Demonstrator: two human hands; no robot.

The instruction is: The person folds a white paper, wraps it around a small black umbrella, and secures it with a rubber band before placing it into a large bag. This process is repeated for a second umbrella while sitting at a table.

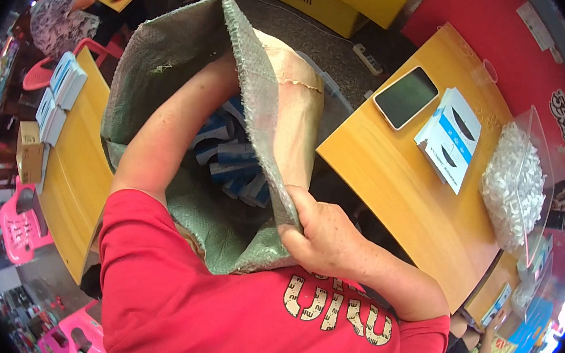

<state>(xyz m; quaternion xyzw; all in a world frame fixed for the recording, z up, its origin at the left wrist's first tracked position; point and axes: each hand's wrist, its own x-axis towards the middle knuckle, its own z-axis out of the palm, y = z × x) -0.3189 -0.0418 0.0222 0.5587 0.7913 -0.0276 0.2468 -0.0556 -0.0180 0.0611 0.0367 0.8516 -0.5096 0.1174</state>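
Observation:
A big grey-green woven sack [163,42] stands open in front of me, its mouth facing up. My left forearm [179,115] reaches down into it, and the left hand is hidden behind the sack's raised rim. Deep inside lie several blue-and-white rolled or tube-shaped pieces [236,158]; their exact kind is hard to make out. At the near right edge, my right hand [325,231] is closed round the sack's rim, thumb on the inner side and fingers outside. A tan, papery-looking sack side [296,103] shows beyond the rim.
On the right wooden table [408,209] lie a phone [406,98], white-and-blue printed boxes [451,138] and a clear bag of small white pieces [516,189]. Stacked white-and-blue boxes [67,81] and a brown carton [29,152] sit at left. Pink chairs [23,223] and other people [63,16] are around.

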